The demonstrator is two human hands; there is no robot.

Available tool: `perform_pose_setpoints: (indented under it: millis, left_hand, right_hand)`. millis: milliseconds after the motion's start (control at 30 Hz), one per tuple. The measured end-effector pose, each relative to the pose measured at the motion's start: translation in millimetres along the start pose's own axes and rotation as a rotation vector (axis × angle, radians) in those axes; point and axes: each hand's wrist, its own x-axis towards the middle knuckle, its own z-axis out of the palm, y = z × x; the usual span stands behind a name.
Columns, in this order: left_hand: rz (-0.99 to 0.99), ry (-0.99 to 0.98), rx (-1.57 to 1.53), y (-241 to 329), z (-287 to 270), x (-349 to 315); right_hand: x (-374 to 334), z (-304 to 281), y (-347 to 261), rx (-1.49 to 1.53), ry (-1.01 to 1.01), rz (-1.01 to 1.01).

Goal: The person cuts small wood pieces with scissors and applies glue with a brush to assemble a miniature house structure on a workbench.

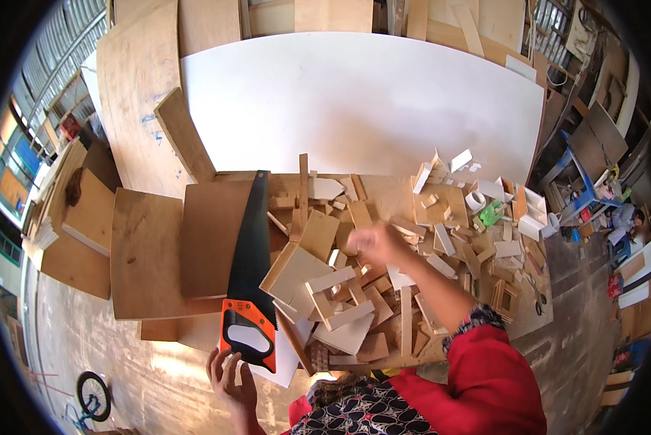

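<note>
A hand saw (248,250) with a dark blade and an orange and black handle lies over brown boards, its handle toward me. My left hand (231,380) is just at the lower end of that handle, fingers apart and not wrapped round the grip; whether the fingertips touch it is unclear. My right hand (374,243) reaches over a heap of wood offcuts, its fingers smeared by motion, so what they hold, if anything, cannot be made out. Below it in the heap lies a small rectangular wooden frame (348,317). A flat plywood piece (319,233) lies left of this hand.
A large white panel (267,101) stands behind the worktable. Brown boards (148,246) are stacked at the left. On the table's right are a green object (492,212), a tape roll (475,201), small white boxes (532,210) and scissors (537,299). A wheel (93,396) shows at lower left.
</note>
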Motion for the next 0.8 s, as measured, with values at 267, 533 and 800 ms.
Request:
perform_pose_setpoints:
  millis: [267,533,800]
  left_hand:
    - [-0.006,-0.004,0.071,-1.6,-4.9,-7.8]
    - [0.09,0.063,0.129,-4.9,-21.8,-18.4]
    - [0.172,0.025,0.023,9.6,-17.9,-4.7]
  right_hand:
    - [118.3,-21.5,156.1,-0.414,0.24,0.572]
    - [158.7,-30.6,146.9,-0.792,-0.311,0.591]
    - [104.9,-69.3,127.5,-0.285,0.198,0.251]
